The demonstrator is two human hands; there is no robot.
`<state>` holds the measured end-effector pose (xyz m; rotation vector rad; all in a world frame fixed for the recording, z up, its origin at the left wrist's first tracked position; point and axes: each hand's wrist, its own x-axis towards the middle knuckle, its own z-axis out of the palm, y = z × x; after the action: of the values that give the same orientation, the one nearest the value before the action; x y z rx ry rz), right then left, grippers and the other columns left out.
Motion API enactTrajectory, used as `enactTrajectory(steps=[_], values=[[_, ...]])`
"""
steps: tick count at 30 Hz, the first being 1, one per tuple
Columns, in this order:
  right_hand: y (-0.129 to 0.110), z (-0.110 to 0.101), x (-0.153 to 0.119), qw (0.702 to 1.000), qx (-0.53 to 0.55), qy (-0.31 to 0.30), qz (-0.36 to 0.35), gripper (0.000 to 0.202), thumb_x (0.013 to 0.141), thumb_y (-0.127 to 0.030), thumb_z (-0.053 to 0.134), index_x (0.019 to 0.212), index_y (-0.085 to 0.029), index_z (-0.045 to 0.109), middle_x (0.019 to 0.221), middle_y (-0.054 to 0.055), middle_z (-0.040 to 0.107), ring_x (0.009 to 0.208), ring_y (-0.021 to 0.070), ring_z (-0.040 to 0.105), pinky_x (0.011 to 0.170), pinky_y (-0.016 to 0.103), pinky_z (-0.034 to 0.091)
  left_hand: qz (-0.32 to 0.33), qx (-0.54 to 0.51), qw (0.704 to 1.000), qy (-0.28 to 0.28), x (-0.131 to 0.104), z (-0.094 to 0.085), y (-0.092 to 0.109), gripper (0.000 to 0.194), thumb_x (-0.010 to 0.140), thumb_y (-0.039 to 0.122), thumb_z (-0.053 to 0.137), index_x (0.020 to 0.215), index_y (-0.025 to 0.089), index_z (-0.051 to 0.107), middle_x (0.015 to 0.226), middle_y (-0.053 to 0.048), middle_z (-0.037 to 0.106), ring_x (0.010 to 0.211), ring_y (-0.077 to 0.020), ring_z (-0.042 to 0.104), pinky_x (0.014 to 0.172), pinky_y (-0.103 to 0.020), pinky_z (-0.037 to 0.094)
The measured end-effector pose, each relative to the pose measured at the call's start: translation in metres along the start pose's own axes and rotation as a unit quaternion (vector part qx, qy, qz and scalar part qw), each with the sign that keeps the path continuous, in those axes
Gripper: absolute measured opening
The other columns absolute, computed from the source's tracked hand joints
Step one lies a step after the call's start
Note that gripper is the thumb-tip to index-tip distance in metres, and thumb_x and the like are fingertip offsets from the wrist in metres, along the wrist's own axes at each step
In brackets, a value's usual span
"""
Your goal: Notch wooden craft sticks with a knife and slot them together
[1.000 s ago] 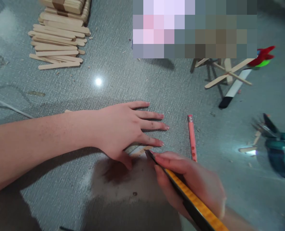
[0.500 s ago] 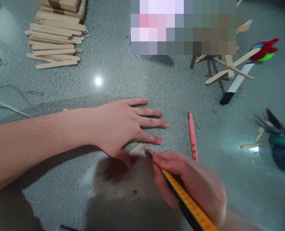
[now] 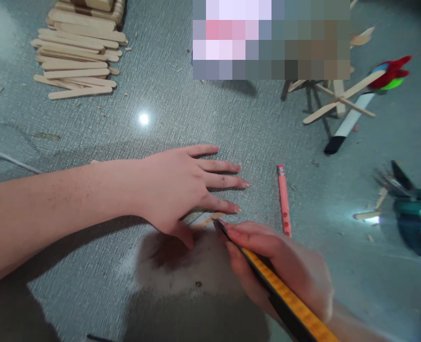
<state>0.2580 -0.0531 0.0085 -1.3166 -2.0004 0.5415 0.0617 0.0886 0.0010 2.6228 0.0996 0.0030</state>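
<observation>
My left hand (image 3: 182,185) lies flat on the grey textured table, fingers spread toward the right. Its thumb and index finger are at a small piece of wooden craft stick (image 3: 205,222), partly hidden beneath the hand. My right hand (image 3: 281,266) is wrapped round a yellow and black utility knife (image 3: 281,294). The dark blade tip touches or nearly touches the stick between my left thumb and index finger. Just beyond my right hand lies a pink pencil (image 3: 283,199), its lower end hidden by that hand.
A pile of craft sticks (image 3: 78,61) lies at the upper left. At the upper right stand a crossed-stick structure (image 3: 340,99), a white marker (image 3: 352,114) and a red fuzzy piece (image 3: 391,71). Green-handled pliers (image 3: 413,209) rest at the right. A pixelated block covers the top.
The knife and my right hand have shifted slightly, the knife's rear end moving right. My left hand stays in place. The view has moved a little.
</observation>
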Motion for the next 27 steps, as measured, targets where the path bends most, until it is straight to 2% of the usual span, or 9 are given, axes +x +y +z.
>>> enactTrajectory(steps=[5, 12, 17, 22, 27], values=[[-0.0013, -0.0015, -0.0010, 1.000, -0.017, 0.000, 0.008, 0.022, 0.083, -0.007, 0.063, 0.099, -0.022, 0.062, 0.083, 0.000, 0.077, 0.075, 0.0158, 0.078, 0.072, 0.021, 0.064, 0.005, -0.007, 1.000, 0.022, -0.0001, 0.0007, -0.0005, 0.076, 0.075, 0.062, 0.071, 0.142, 0.030, 0.056, 0.158, -0.003, 0.041, 0.149, -0.0320, 0.033, 0.127, -0.050, 0.016], [-0.0009, -0.0003, 0.0005, 1.000, -0.028, 0.004, -0.007, 0.020, 0.083, -0.007, 0.063, 0.097, -0.021, 0.062, 0.081, 0.000, 0.076, 0.074, 0.0160, 0.078, 0.072, 0.020, 0.064, -0.009, -0.008, 1.000, -0.014, 0.0009, 0.0010, -0.0001, 0.077, 0.076, 0.066, 0.068, 0.144, 0.034, 0.051, 0.163, -0.001, 0.032, 0.154, -0.0268, 0.023, 0.128, -0.044, 0.004], [-0.0013, -0.0014, 0.0001, 1.000, -0.030, 0.002, -0.010, 0.022, 0.082, -0.005, 0.063, 0.098, -0.020, 0.062, 0.082, 0.002, 0.077, 0.074, 0.0161, 0.078, 0.072, 0.020, 0.064, 0.002, 0.006, 1.000, -0.009, 0.0007, 0.0012, 0.0000, 0.081, 0.076, 0.069, 0.068, 0.145, 0.029, 0.051, 0.162, -0.004, 0.034, 0.153, -0.0280, 0.026, 0.128, -0.047, 0.008], [-0.0004, -0.0016, 0.0023, 1.000, -0.025, 0.002, -0.013, 0.024, 0.082, -0.006, 0.062, 0.099, -0.023, 0.061, 0.081, -0.001, 0.077, 0.072, 0.0175, 0.078, 0.067, 0.022, 0.065, 0.005, 0.009, 1.000, 0.002, 0.0006, 0.0004, 0.0005, 0.080, 0.076, 0.068, 0.068, 0.144, 0.029, 0.053, 0.161, -0.004, 0.037, 0.152, -0.0275, 0.028, 0.128, -0.045, 0.010], [-0.0007, -0.0012, 0.0045, 0.999, -0.023, 0.002, -0.023, 0.022, 0.082, -0.006, 0.063, 0.098, -0.021, 0.062, 0.080, 0.000, 0.076, 0.072, 0.0167, 0.078, 0.070, 0.020, 0.064, 0.004, 0.004, 1.000, 0.000, 0.0001, 0.0004, 0.0012, 0.078, 0.078, 0.065, 0.068, 0.145, 0.027, 0.051, 0.161, -0.005, 0.036, 0.152, -0.0278, 0.028, 0.127, -0.051, 0.011]])
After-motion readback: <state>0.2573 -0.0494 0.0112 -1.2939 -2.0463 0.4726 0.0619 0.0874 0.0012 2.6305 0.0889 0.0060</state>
